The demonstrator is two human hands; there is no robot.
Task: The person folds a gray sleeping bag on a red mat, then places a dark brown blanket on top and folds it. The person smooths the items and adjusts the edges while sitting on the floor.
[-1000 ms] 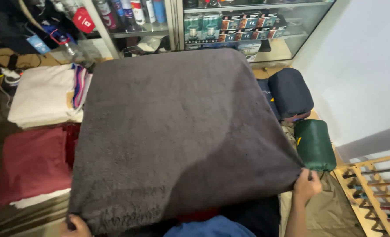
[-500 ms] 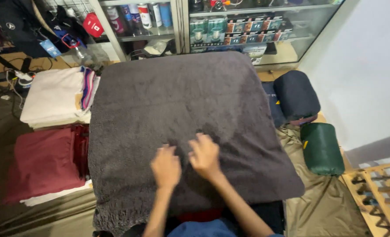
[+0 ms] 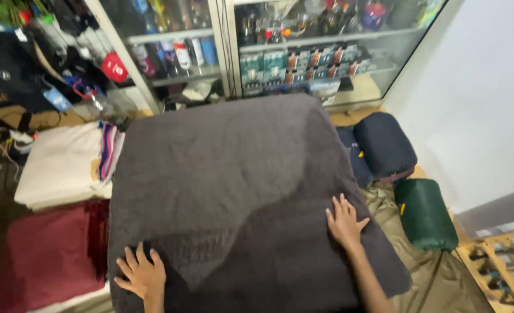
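On the fuzzy grey blanket (image 3: 233,191), both hands' fingers (image 3: 341,208) lie spread flat, released.

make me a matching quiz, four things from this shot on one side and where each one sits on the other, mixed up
Things:
1. left hand
2. right hand
3. green roll
4. dark red folded cloth

Places:
A. beside the grey blanket's left edge, in front of the white folded stack
B. flat on the blanket near its right edge
C. right of the blanket, in front of the navy roll
D. flat on the blanket's near left corner

Pairs: 1-D, 2-B, 3-C, 4-A
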